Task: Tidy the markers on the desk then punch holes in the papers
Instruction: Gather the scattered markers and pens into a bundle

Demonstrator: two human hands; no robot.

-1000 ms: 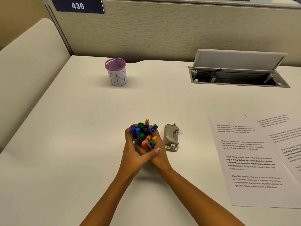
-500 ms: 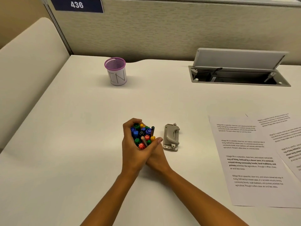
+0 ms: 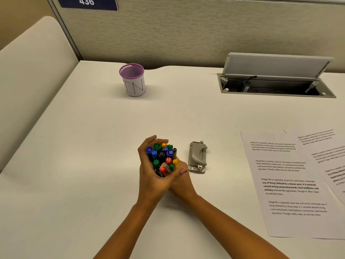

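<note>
A bundle of markers (image 3: 162,157) with blue, green, red, yellow and black caps stands upright at the desk's middle, caps pointing at me. My left hand (image 3: 149,176) wraps around its left side and my right hand (image 3: 182,181) cups it from the right and underneath; both grip the bundle together. A grey hole punch (image 3: 197,157) lies on the desk just right of my hands, not touched. Printed papers (image 3: 291,184) lie flat at the right, overlapping. A purple mesh cup (image 3: 133,80) labelled "IN" stands upright at the back left.
The white desk (image 3: 84,146) runs to a fabric partition at the back. An open cable hatch (image 3: 276,85) with its lid raised sits at the back right. A cream padded panel (image 3: 28,71) borders the left side.
The marker bundle has been squared up and sits lower and tighter in both hands, with the caps more level. My hands stay in the same spot beside the hole punch.
</note>
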